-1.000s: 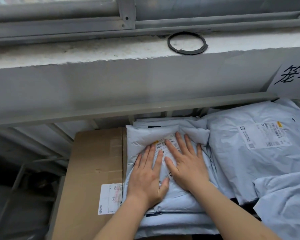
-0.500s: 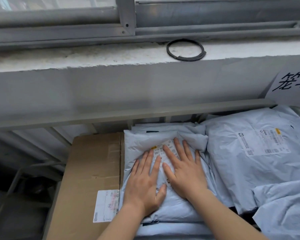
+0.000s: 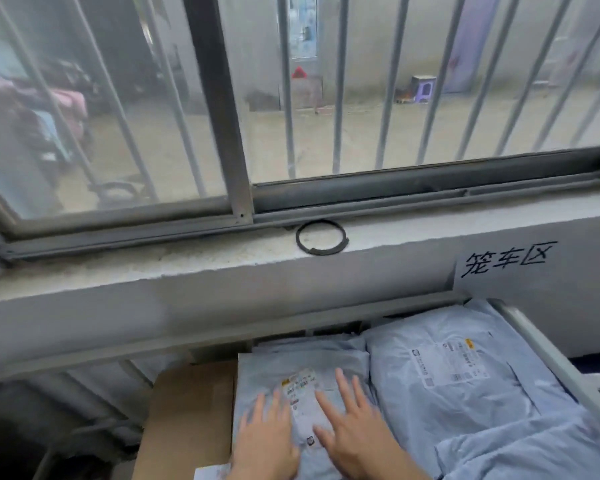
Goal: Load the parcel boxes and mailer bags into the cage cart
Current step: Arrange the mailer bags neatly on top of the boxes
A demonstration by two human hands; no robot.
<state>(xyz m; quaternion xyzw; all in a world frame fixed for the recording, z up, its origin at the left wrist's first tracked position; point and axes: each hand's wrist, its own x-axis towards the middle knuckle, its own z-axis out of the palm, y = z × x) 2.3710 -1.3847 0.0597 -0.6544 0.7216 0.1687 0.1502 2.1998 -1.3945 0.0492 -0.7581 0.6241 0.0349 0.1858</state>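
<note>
Right now my left hand point(image 3: 267, 441) and right hand point(image 3: 354, 434) lie spread flat on the soft, light, probably slippery mailer bag point(image 3: 267, 368) in the cage cart point(image 3: 187, 340), beside the cardboard box point(image 3: 191, 410); I'd pinch its edges.

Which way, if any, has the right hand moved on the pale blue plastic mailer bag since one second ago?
Yes: the right hand slid rightward, uncovering most of the white shipping label it lay on.

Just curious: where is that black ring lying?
In the head view, the black ring lies on the concrete window sill, centre, just below the window frame, left of the handwritten sign.
</note>
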